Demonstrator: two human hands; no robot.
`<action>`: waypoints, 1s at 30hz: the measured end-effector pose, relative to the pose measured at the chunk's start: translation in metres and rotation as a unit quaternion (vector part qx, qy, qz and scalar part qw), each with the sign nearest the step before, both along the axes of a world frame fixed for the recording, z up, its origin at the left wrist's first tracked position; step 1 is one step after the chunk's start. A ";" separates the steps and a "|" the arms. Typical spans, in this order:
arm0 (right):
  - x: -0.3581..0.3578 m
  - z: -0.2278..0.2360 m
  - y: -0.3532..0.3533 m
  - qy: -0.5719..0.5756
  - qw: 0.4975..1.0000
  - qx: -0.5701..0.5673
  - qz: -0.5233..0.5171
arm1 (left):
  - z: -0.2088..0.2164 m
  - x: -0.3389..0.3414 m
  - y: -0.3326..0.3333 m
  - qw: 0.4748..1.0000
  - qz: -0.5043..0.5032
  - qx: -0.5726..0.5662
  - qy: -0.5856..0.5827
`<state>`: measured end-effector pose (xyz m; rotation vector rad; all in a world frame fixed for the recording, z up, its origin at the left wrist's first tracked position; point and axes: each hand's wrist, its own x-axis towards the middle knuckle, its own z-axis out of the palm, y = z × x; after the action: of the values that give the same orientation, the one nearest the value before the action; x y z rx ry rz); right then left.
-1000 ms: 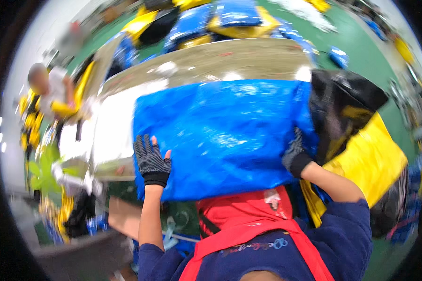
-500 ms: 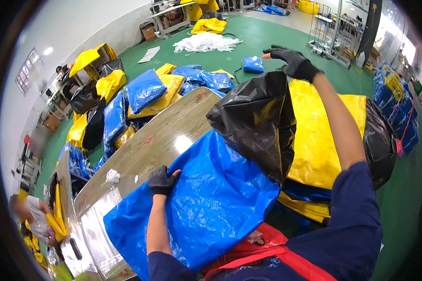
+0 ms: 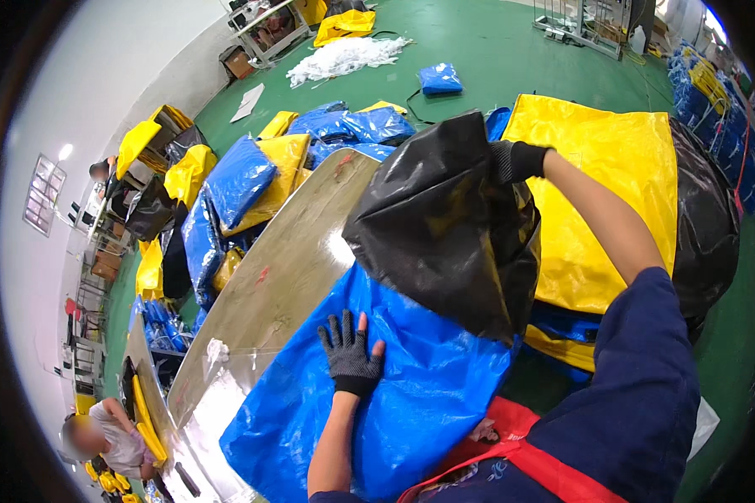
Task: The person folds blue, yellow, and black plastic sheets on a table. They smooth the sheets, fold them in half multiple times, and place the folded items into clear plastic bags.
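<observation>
A smooth blue plastic bag or sheet [image 3: 428, 402] is spread over the near part of the table, against my red apron. My left hand [image 3: 351, 356], in a dark dotted glove, lies flat on it with the fingers spread. Overlapping its far right corner, a bulging black bag [image 3: 419, 201] stands puffed up and creased. At the black bag's upper right side is my gloved right hand [image 3: 516, 161]; its fingers are mostly lost against the black material, so its grip is unclear. Right beside it, a flat yellow bag [image 3: 596, 201] tops a stack.
The wood-look table [image 3: 285, 277] runs away to the far left, with clear plastic sleeves [image 3: 214, 411] on its near left part. Wrapped blue packs [image 3: 242, 180] are heaped beyond its edge. Another black bag [image 3: 703, 218] bulges at right. A co-worker [image 3: 122, 436] sits at lower left.
My right hand has come down from above the bags to the black bag's side. My left hand has shifted right on the blue plastic and spread its fingers. The view has turned slightly.
</observation>
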<state>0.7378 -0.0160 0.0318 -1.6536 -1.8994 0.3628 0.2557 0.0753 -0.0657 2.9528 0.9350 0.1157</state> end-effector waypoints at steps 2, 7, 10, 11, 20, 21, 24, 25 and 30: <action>-0.024 0.023 0.000 -0.235 0.955 -0.077 -0.162 | 0.007 -0.001 -0.008 1.000 0.025 -0.006 0.018; 0.176 -0.074 -0.113 -0.088 0.825 -0.142 -0.539 | 0.009 0.019 -0.009 1.000 -0.017 -0.014 -0.017; 0.188 -0.042 -0.147 0.018 0.789 -0.094 -0.607 | 0.013 0.016 -0.008 1.000 -0.009 0.009 0.019; 0.166 -0.017 -0.123 -0.004 0.829 -0.002 -0.559 | 0.013 0.013 -0.007 1.000 0.002 0.011 0.018; 0.024 0.007 0.058 -0.239 0.864 -0.444 -0.017 | 0.012 0.019 -0.008 1.000 -0.019 0.007 0.015; 0.053 -0.038 0.056 -0.256 0.863 -0.432 0.055 | 0.014 0.027 -0.007 0.998 -0.042 0.040 0.000; 0.008 -0.045 0.030 -0.165 0.888 -0.410 0.127 | -0.008 0.002 0.005 0.995 0.000 -0.023 -0.093; 0.001 -0.042 0.016 -0.180 0.901 -0.380 0.109 | -0.009 0.009 0.014 0.992 0.009 0.019 -0.123; -0.020 -0.014 -0.016 -0.042 0.970 -0.239 0.005 | 0.000 0.078 0.061 0.971 0.097 0.092 -0.196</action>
<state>0.7174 -0.0322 0.0173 -1.9886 -1.9878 0.8182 0.3339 0.1366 -0.0660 2.8189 1.1962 0.7992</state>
